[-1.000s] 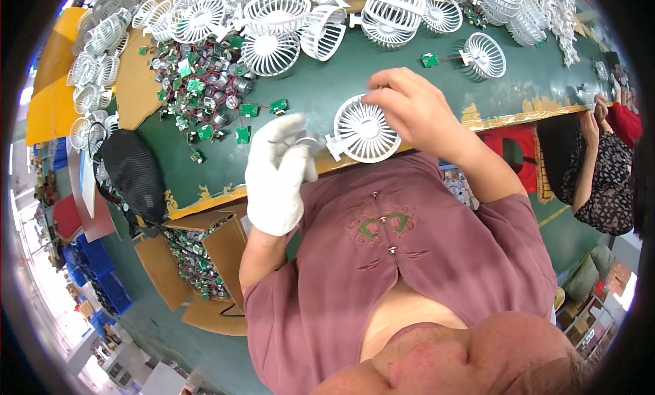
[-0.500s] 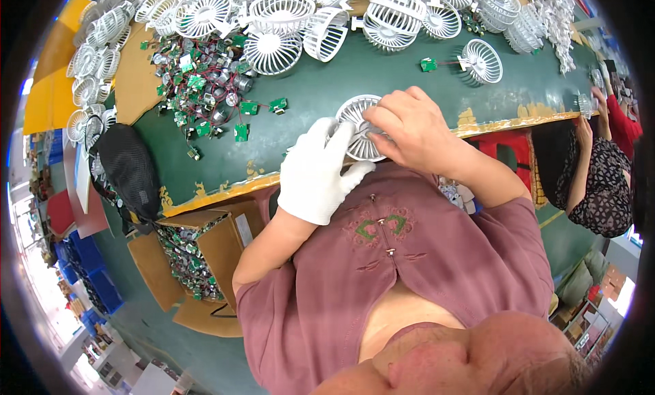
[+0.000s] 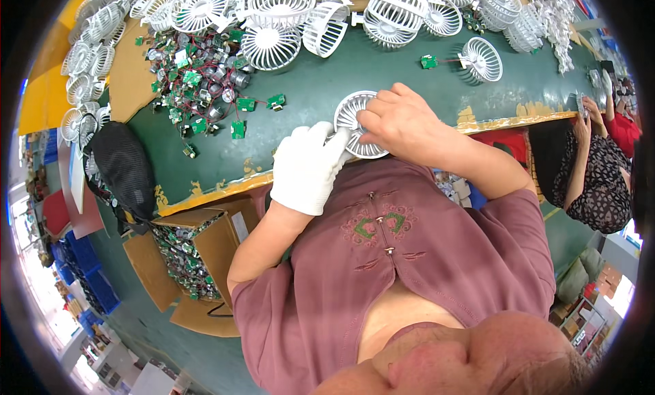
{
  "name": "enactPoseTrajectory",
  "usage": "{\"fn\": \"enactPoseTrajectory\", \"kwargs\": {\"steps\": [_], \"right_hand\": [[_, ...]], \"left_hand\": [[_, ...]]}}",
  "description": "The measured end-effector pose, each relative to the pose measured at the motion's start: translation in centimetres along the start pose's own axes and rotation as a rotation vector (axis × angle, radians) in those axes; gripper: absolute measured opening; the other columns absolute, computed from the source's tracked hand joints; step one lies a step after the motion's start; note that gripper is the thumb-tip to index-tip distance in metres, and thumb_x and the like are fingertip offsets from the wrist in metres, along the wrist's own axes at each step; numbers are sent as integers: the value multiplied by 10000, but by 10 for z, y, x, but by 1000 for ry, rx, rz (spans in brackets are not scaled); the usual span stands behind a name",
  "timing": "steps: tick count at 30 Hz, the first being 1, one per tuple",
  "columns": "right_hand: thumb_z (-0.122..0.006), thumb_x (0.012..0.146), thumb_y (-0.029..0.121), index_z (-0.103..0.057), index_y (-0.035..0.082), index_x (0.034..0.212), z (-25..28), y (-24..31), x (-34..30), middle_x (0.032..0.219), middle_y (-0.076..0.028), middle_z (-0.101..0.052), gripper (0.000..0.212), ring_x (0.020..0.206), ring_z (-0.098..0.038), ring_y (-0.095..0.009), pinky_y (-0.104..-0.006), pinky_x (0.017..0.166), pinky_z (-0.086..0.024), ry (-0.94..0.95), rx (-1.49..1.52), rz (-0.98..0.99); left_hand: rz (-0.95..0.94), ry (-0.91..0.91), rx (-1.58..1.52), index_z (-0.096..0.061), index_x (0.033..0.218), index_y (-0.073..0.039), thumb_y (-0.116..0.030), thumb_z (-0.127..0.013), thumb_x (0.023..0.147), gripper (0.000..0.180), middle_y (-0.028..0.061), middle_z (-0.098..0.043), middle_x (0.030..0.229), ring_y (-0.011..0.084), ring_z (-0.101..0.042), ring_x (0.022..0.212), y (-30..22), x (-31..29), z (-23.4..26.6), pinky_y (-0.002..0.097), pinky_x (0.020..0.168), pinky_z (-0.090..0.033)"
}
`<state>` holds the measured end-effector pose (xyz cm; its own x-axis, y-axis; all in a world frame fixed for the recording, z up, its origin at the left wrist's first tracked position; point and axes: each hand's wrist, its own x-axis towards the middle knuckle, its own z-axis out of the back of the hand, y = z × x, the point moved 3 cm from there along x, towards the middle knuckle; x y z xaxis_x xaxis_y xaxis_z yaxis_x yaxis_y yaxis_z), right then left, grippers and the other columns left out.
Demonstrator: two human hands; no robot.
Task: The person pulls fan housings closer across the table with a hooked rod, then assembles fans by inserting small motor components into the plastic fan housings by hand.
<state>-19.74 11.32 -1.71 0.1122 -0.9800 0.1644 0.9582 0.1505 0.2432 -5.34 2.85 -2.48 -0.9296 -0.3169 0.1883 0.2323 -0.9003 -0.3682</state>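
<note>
Fan grille [image 3: 351,108], round without long axis, touched at front edge of green table [image 3: 321,74], directly right of bent fingers of gloved left hand [image 3: 307,164], beneath curled fingers of bare right hand [image 3: 399,124]; could not tell how tightly gripped.

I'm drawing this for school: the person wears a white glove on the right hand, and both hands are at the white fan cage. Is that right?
Not quite: the white glove is on the left hand, as the head view shows. Both hands, the bare right hand included, are at the white fan cage.
</note>
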Motion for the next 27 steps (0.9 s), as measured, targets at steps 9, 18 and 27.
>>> {"fn": "enactPoseTrajectory", "kwargs": {"steps": [9,18,27], "right_hand": [[-678,728,220,-607,51,911,-7,-5,3,812,-49,-592,259,814,-560,-205,-338,731,-404,105,-183,240],[-734,630,243,-601,76,686,-2,-8,17,653,-73,-599,221,708,-606,-267,-384,678,-390,182,29,32],[-722,744,193,-626,96,1043,20,-35,-9,824,-65,-579,329,778,-561,-249,-358,703,-425,-254,212,-84]], "left_hand": [[22,6,-19,-646,1028,-169,-154,-714,700,336,59,-589,928,269,-556,829,4,-3,-7,369,715,-465],[-56,-58,-72,-676,952,-150,-162,-716,673,281,66,-595,924,279,-555,862,12,2,-6,383,742,-449],[209,-532,-66,-675,1000,-83,-90,-682,771,229,104,-624,1030,267,-565,989,63,-27,38,364,903,-437]]}}
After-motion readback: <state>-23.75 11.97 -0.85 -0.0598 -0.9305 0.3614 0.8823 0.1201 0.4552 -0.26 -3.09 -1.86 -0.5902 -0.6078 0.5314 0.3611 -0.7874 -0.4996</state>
